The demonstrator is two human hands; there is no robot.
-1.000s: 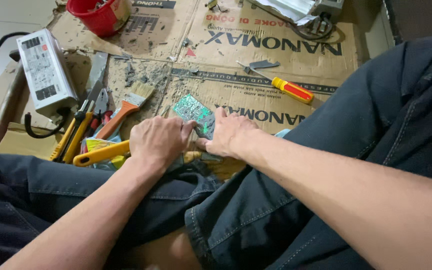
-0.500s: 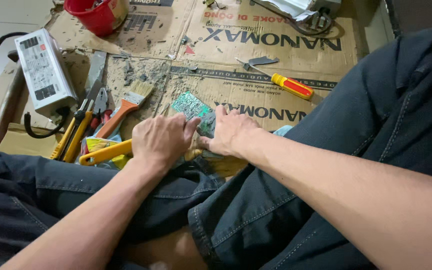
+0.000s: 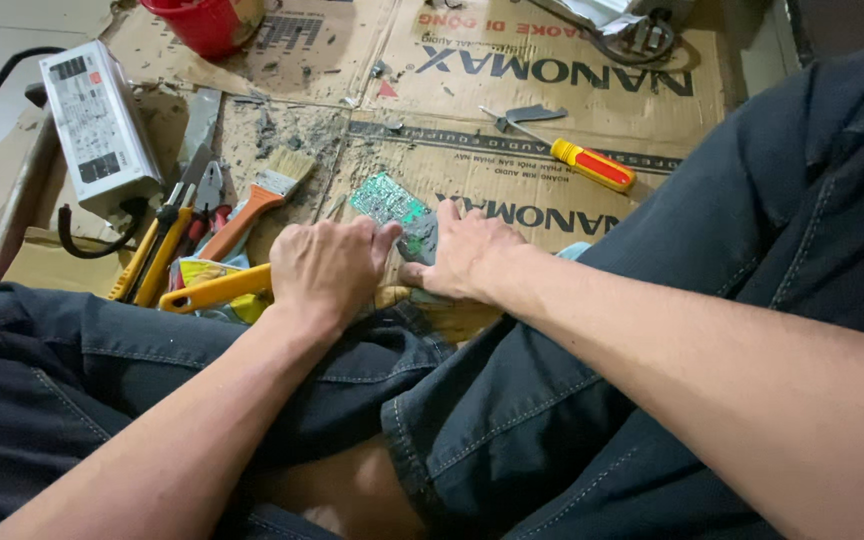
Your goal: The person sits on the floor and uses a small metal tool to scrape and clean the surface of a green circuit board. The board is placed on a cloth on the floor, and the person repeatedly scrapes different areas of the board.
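While both hands work low over the cardboard sheet [image 3: 552, 120], the red bucket [image 3: 207, 22] sits at the top edge of the head view, and what is inside it cannot be made out. Left of the hands lies a crowd of tools: a white rectangular power supply box [image 3: 97, 125] with a black cable, a paintbrush [image 3: 252, 200] with an orange handle, pliers [image 3: 207, 195] and yellow-handled tools [image 3: 214, 290] right against the left hand [image 3: 327, 270]. Off to the right, well apart, lies a yellow and red screwdriver [image 3: 592, 165]. Dust and debris litter the cardboard above. Between the hands sits the green circuit board [image 3: 387, 200], its long axis running from upper left down to lower right, near end tucked under the fingers. Left hand's fingers are curled onto the board's near edge; the right hand [image 3: 462, 255] presses on it too, thumb and fingers closed on that end.
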